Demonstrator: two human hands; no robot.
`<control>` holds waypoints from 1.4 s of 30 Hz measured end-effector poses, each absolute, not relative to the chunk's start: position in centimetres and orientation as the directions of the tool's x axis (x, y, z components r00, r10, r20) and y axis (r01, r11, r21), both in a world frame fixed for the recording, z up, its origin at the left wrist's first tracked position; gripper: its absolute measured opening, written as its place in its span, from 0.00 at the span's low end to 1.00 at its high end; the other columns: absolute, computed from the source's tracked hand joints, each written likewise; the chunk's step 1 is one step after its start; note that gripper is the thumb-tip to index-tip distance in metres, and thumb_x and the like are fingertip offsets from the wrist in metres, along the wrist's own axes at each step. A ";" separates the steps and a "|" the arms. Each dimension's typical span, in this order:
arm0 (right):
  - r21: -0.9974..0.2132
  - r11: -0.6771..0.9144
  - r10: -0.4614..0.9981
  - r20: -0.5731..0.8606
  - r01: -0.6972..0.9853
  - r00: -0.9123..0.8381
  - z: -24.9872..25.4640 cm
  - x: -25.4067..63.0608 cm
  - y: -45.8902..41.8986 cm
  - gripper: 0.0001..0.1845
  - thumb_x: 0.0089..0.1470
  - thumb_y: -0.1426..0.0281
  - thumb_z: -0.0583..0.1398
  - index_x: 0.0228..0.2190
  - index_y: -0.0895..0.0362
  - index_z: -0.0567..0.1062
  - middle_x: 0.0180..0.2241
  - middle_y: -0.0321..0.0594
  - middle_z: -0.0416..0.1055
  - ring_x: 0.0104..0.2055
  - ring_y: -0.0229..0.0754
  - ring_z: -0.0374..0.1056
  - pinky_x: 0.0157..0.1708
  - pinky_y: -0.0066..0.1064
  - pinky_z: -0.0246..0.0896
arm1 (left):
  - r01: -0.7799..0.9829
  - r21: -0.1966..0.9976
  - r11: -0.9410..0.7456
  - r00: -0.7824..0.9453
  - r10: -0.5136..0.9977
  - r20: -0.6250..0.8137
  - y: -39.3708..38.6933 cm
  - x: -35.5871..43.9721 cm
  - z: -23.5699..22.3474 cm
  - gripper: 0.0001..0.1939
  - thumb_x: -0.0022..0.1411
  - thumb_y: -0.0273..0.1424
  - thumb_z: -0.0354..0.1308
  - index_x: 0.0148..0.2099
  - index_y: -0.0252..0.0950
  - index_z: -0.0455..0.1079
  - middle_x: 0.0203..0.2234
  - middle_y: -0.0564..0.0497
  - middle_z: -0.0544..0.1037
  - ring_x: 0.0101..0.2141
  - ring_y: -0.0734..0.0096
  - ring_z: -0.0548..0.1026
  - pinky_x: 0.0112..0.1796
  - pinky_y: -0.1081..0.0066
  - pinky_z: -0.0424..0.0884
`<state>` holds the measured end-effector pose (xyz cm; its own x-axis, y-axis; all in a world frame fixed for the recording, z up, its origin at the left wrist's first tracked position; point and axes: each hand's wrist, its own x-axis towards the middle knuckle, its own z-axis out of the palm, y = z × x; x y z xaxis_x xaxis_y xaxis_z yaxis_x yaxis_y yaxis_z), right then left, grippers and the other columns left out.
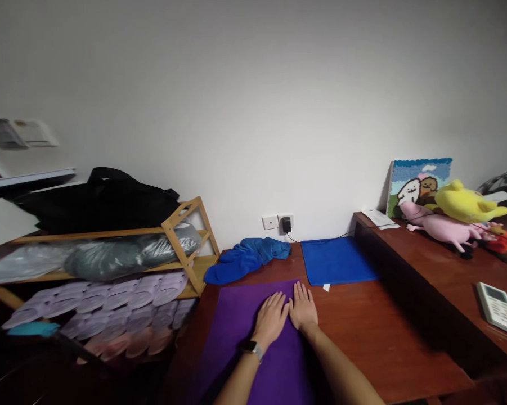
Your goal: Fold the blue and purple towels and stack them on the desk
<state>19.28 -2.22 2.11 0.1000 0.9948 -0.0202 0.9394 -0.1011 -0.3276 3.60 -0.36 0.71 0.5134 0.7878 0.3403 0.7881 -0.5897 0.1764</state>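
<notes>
A purple cloth lies spread flat on the brown wooden table. My left hand, with a watch on its wrist, rests palm down on the upper middle of this cloth. Beside it my right hand lies flat at the cloth's upper right edge. The fingers of both hands are stretched out, and the two thumbs come close together. Behind the purple cloth are a crumpled blue cloth on the left and a flat blue cloth with a small white tag on the right.
On the left stands a wooden rack with a black bag, wrapped bundles and rows of slippers. A higher brown surface on the right bears plush toys, a picture and a white remote-like device. A plugged-in adapter trails a cord.
</notes>
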 end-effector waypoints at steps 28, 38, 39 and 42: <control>-0.305 -0.143 0.989 -0.078 0.942 0.125 2.6 19.0 -2.4 0.37 0.68 0.59 0.37 0.71 0.63 0.42 0.74 0.39 0.33 0.75 0.43 0.29 0.71 0.40 0.23 | 0.980 0.067 -0.185 0.174 0.973 0.148 -2.1 -11.7 0.4 0.42 0.72 0.54 0.33 0.74 0.28 0.50 0.72 0.40 0.52 0.71 0.57 0.50 0.68 0.54 0.49; -0.331 -0.138 0.990 -0.072 0.934 0.120 1.6 18.1 -7.2 0.36 0.68 0.59 0.36 0.71 0.60 0.44 0.74 0.37 0.35 0.75 0.44 0.30 0.71 0.45 0.23 | 0.983 0.060 -0.175 0.164 0.974 0.158 -1.8 -11.7 0.1 0.41 0.72 0.53 0.34 0.74 0.27 0.49 0.72 0.39 0.51 0.71 0.56 0.50 0.68 0.54 0.47; -0.330 -0.140 0.990 -0.075 0.934 0.122 1.6 18.2 -7.4 0.36 0.68 0.59 0.36 0.71 0.61 0.44 0.74 0.37 0.35 0.75 0.44 0.30 0.72 0.45 0.23 | 0.983 0.057 -0.175 0.164 0.973 0.160 -1.7 -11.7 0.0 0.41 0.72 0.53 0.34 0.74 0.27 0.49 0.72 0.39 0.52 0.71 0.56 0.50 0.68 0.53 0.47; -0.335 -0.128 0.992 -0.057 0.933 0.115 1.8 18.3 -7.6 0.36 0.68 0.60 0.36 0.71 0.62 0.44 0.74 0.37 0.35 0.75 0.43 0.30 0.72 0.44 0.21 | 0.982 0.054 -0.180 0.169 0.973 0.156 -1.6 -11.7 0.0 0.41 0.72 0.53 0.33 0.74 0.28 0.49 0.72 0.40 0.52 0.71 0.56 0.50 0.68 0.53 0.48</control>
<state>18.29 -7.56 1.80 0.1151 0.9917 -0.0573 0.9335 -0.1277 -0.3351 -11.75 -1.60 -0.02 0.1692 0.9731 0.1565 0.9822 -0.1796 0.0544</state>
